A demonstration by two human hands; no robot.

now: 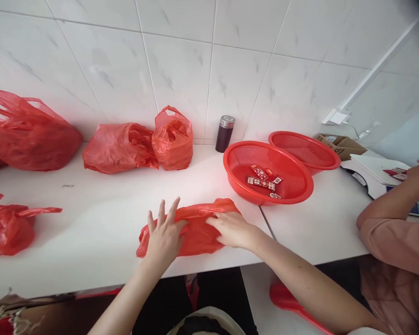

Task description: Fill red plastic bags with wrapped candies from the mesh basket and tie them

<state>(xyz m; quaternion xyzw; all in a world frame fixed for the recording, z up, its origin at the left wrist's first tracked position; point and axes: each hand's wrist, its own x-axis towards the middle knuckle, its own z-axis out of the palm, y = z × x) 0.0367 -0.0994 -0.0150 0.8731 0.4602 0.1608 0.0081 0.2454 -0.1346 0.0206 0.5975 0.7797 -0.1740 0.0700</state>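
Observation:
A red plastic bag (pixel 199 235) lies flattened on the white table right in front of me. My left hand (pixel 163 235) rests over the bag's left end, its fingers spread apart and the thumb toward the middle. On the right part of the bag, my right hand (pixel 232 229) touches the plastic with fingers stretched to the left and slightly apart. What the bag contains, if anything, is hidden. Just beyond it stands a red mesh basket (pixel 239 179) with several small wrapped snack packets (pixel 261 183) at its bottom.
A second red basket (pixel 330 160) sits behind the first. Along the wall stand a dark flask (pixel 224 135), a tied red bag (pixel 173 144), and other red bags (pixel 108 149). Another red bag (pixel 12 228) lies left. At right is a co-worker's arm (pixel 387 202) near a cardboard box (pixel 345 149).

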